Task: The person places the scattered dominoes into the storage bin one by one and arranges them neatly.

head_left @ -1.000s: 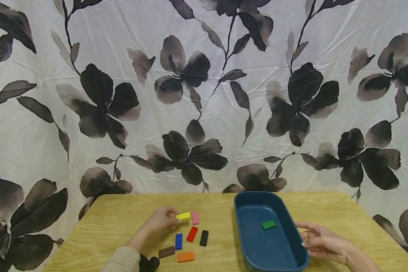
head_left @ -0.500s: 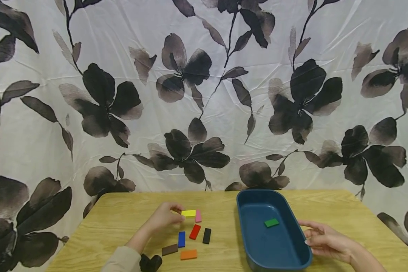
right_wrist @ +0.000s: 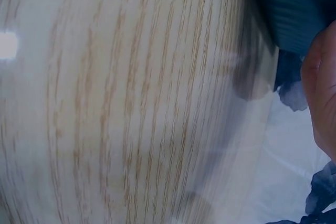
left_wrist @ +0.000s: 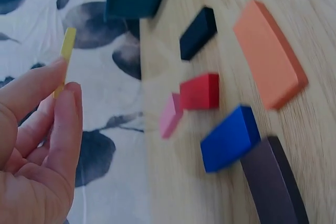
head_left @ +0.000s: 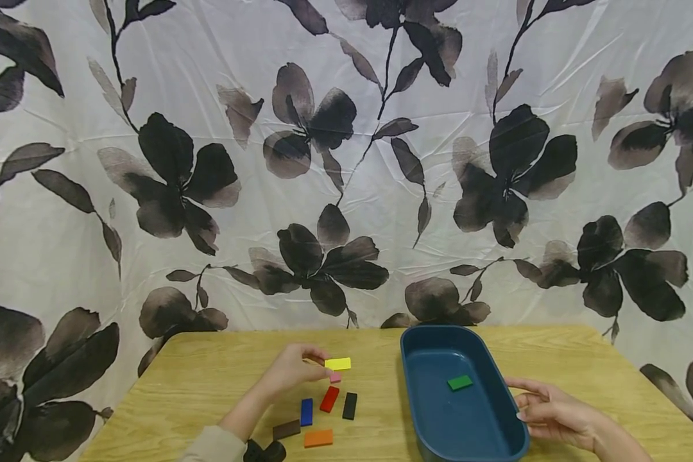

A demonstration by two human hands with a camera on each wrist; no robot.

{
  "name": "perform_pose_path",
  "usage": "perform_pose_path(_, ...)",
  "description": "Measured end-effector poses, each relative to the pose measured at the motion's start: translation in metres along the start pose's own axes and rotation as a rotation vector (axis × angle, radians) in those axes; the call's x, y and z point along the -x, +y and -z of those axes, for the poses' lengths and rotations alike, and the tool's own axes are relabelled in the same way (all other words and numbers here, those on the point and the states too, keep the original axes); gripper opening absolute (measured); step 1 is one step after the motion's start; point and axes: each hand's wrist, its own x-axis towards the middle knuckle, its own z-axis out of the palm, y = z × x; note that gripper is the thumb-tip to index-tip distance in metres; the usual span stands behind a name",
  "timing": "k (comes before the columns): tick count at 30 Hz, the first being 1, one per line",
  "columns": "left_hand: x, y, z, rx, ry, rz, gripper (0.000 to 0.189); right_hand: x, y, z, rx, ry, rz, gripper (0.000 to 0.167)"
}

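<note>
My left hand (head_left: 297, 370) pinches a yellow rectangular block (head_left: 338, 364) between thumb and fingertips, raised above the table. The left wrist view shows the yellow block (left_wrist: 66, 51) edge-on. Just below it in the head view is a pink block (head_left: 335, 378), partly covered. Nearby lie a red block (head_left: 330, 399), a black block (head_left: 350, 406), a blue block (head_left: 307, 412), a brown block (head_left: 287, 429) and an orange block (head_left: 319, 438). At the right, my right hand (head_left: 560, 414) touches the outer side of a dark blue tub (head_left: 462, 427), its fingers relaxed along the rim.
A green block (head_left: 459, 383) lies inside the tub. The wood-grain table (head_left: 375, 359) ends at a floral cloth (head_left: 346, 256) hanging behind it. A black object (head_left: 264, 451) shows by the left sleeve (head_left: 216, 444).
My left hand has moved to the right with the yellow block, which now overlaps the pink one in the head view. The right hand stays at the tub's side.
</note>
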Motion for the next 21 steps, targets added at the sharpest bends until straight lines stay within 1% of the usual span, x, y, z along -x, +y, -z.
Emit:
perform_pose_path(2,0.0,0.003,-0.004,0.065,-0.033,-0.002,0.028,0.0,0.0,0.0,0.003,0.005,-0.002,0.049)
perform_pose_path(5,0.0,0.007,-0.008,0.129,-0.066,-0.002,0.028,0.0,-0.001,0.0,0.009,0.015,-0.007,0.048)
perform_pose_path(7,0.0,0.012,-0.01,0.13,-0.069,-0.017,0.027,0.0,-0.001,0.001,0.017,0.025,-0.002,0.048)
perform_pose_path(10,-0.001,0.019,-0.013,0.106,-0.061,-0.03,0.028,0.0,-0.002,0.002,0.029,0.037,0.001,0.048)
perform_pose_path(16,-0.003,0.028,-0.02,0.083,-0.057,-0.024,0.028,0.001,-0.002,0.001,0.027,0.046,0.0,0.048)
perform_pose_path(21,-0.003,0.032,-0.026,0.091,-0.063,-0.012,0.027,0.0,-0.002,-0.001,0.023,0.037,-0.002,0.048)
